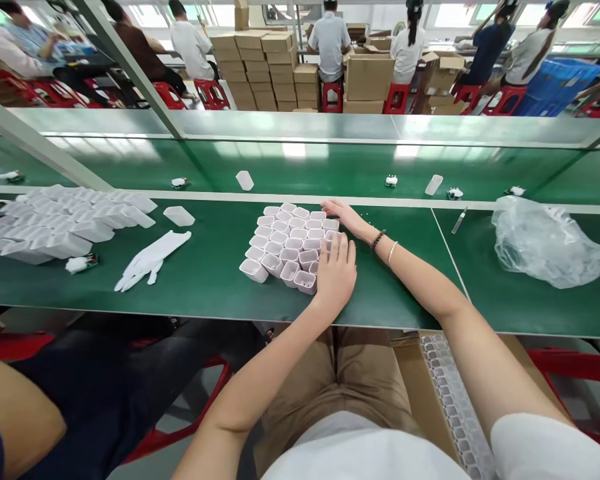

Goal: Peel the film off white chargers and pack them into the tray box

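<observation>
A block of small white plastic cups (294, 244) stands on the green table in front of me, their open mouths facing up. Small dark specks show in some of the near ones. My left hand (336, 268) lies along the near right side of the block, fingers stretched out and touching the cups. At the far right corner, my right hand (347, 217) rests with its fingers extended against the back cups. Neither hand grips a cup; part of the block's right edge is hidden behind my left hand.
Left of the cups lie a white glove (153, 260) and a large cluster of white housings (65, 223). A crumpled plastic bag (550, 243) and a small tube (459, 221) are to the right. Small parts sit on the green belt (300, 167). A carton of cups (455, 400) stands beside my legs.
</observation>
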`<state>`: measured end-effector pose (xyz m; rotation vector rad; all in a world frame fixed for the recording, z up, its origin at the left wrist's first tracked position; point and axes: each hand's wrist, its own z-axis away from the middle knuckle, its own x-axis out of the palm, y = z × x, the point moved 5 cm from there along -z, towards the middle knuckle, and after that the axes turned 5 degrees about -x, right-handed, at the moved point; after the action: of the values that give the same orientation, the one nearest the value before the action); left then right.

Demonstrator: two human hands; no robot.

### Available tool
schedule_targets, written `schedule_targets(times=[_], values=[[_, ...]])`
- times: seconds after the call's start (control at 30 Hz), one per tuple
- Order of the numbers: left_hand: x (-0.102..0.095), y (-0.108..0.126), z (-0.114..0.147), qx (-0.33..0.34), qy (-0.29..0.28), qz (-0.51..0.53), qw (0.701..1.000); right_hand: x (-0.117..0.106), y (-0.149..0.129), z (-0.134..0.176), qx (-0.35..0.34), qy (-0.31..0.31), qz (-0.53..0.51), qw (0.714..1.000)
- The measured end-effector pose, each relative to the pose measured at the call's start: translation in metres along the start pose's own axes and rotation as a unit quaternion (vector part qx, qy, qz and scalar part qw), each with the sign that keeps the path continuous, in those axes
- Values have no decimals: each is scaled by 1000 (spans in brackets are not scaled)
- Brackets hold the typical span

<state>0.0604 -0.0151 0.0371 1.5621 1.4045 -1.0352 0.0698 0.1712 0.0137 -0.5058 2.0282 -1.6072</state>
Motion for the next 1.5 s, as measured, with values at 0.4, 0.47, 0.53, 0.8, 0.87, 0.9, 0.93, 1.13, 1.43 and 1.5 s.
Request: schedule_targets(times=[0.4, 0.47, 0.53, 0.8, 0.87, 0.9, 0.93, 1.13, 1.43, 1.5], values=[[-7, -4, 11, 3, -53, 8, 999, -23, -23, 44, -35, -153, 146, 977], [-25, -4, 25, 29, 0, 4, 1000, -27, -23, 45, -40, -157, 159, 974], [-52, -12, 44, 56, 85, 17, 995, -32, -25, 46, -49, -156, 172, 972], [-82, -86, 78, 89, 166, -25, 982, -33, -28, 45, -58, -230, 170, 957], [-71, -89, 75, 105, 144, 2, 984, -29, -31, 47, -72, -242, 168, 953], [-67, -87, 73, 111, 135, 22, 984, -28, -32, 48, -77, -247, 168, 951], [-64, -85, 72, 113, 130, 41, 984, -26, -33, 49, -80, -251, 168, 950], [-57, -69, 66, 112, 99, 98, 984, -26, -31, 51, -71, -251, 179, 948], [-57, -68, 58, 123, 73, 95, 985, -34, -35, 50, -92, -246, 237, 935], [-59, -66, 64, 44, 74, 96, 992, -36, -37, 51, -94, -247, 250, 932]])
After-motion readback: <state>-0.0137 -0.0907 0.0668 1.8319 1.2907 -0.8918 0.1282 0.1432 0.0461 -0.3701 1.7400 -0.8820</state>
